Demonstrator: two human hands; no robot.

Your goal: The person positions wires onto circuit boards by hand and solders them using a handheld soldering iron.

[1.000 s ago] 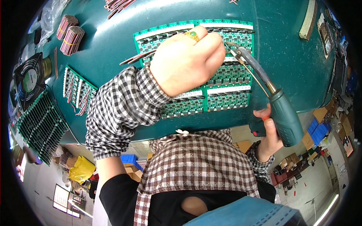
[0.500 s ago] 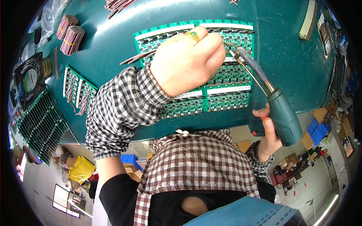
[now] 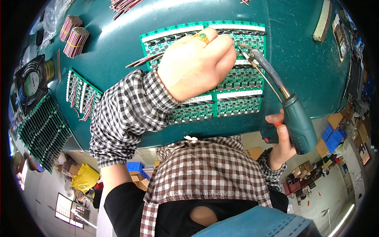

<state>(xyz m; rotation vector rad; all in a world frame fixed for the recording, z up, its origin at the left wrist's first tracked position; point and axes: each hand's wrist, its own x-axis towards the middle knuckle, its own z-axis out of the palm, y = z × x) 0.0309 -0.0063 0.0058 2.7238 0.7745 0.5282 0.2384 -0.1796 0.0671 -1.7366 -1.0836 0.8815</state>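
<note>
A green panel of circuit boards (image 3: 239, 106), with rows of small parts and white strips, lies on the green table mat. Over its upper middle, my left hand (image 3: 197, 65) is closed, its fingertips hidden beneath it. Thin red, black and white wires (image 3: 143, 61) stick out from under that hand to the left. At the right, my right hand (image 3: 282, 146) grips a dark green gun-shaped soldering iron (image 3: 301, 124). The iron's bent metal tip lies just right of my left fingers, close above the panel; whether it touches cannot be told.
Two banded wire bundles (image 3: 76, 42) stand at the upper left, with loose wires (image 3: 123, 6) at the far edge. Smaller boards (image 3: 83, 93) carrying wires lie left. Beyond them are a black fan (image 3: 30, 83) and a stack of boards (image 3: 44, 132). A wooden bar (image 3: 323, 21) lies far right.
The soldering iron's tip has shifted slightly right, away from my left fingers. My left hand and the panel have stayed in place.
</note>
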